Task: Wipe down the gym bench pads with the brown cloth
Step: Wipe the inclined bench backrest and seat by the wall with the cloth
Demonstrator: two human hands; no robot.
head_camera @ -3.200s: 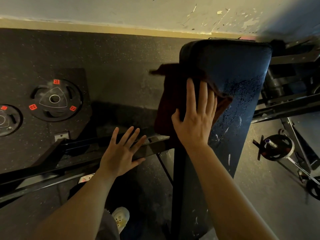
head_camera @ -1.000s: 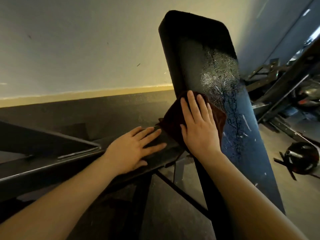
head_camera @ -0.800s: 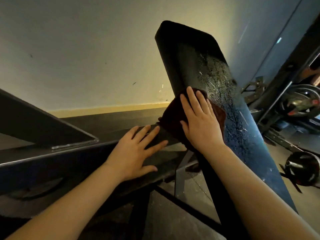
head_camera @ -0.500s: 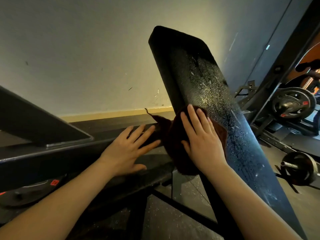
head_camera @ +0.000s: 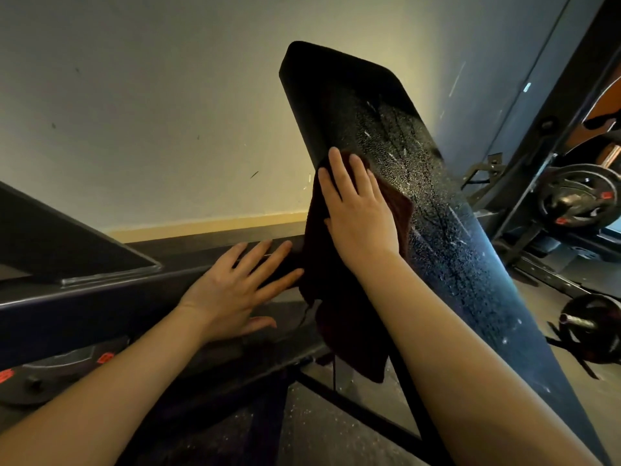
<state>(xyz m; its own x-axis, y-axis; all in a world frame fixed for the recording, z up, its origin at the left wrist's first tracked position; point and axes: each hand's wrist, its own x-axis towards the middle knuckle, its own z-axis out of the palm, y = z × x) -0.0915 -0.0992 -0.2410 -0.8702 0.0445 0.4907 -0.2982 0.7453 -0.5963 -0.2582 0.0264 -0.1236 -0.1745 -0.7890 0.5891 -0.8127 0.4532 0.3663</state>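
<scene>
I count one bench pad [head_camera: 386,136], one brown cloth [head_camera: 339,297] and two hands. The right hand [head_camera: 361,213] lies flat with straight fingers, pressing the cloth against the pad's left edge — the cloth's lower part hangs loose off that edge toward 6 o'clock. The left hand [head_camera: 235,290], at 8 o'clock from the right, rests spread and released on a dark steel frame bar [head_camera: 100,304], holding nothing. Droplets speckle the pad at 3 o'clock of the cloth. Two weight plates [head_camera: 576,196] show at 3 o'clock, a third [head_camera: 50,375] at 8 o'clock — each carries red tags too small to read. The pad's lower end is cut off.
</scene>
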